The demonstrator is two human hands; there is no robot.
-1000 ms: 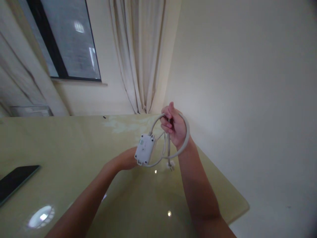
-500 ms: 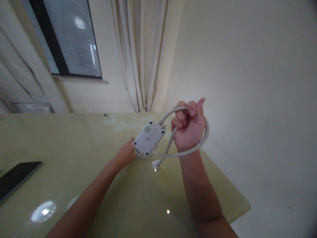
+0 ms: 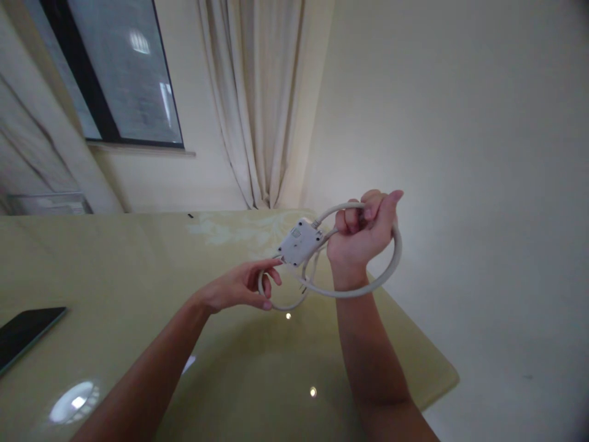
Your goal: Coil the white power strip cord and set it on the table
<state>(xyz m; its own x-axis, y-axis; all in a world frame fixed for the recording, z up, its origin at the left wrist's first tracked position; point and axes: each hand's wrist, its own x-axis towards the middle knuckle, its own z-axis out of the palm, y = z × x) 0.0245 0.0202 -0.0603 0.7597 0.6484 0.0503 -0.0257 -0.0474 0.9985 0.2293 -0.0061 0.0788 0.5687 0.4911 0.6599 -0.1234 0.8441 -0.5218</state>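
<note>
My right hand (image 3: 361, 236) is raised above the table, fist closed round a thick white cable (image 3: 389, 273) that loops behind my wrist. The cable's small white socket box (image 3: 300, 243) hangs just left of that fist, its underside facing me. My left hand (image 3: 242, 285) is below and left of the box, fingers loosely curled, with a lower loop of the same cable passing between thumb and fingers. The index fingertip reaches up to the box's lower edge. The plug is hidden.
A glossy yellow-green table (image 3: 138, 264) spreads below, its rounded right corner (image 3: 448, 377) near the pale floor. A dark phone or tablet (image 3: 23, 334) lies at the left edge. Behind stand a cream curtain (image 3: 257, 104), a dark window (image 3: 122, 73) and a plain wall.
My right hand has moved right and turned, swinging the socket box up and to the right. My left hand came off the box and now curls round the lower cable loop. The plug is gone from sight.
</note>
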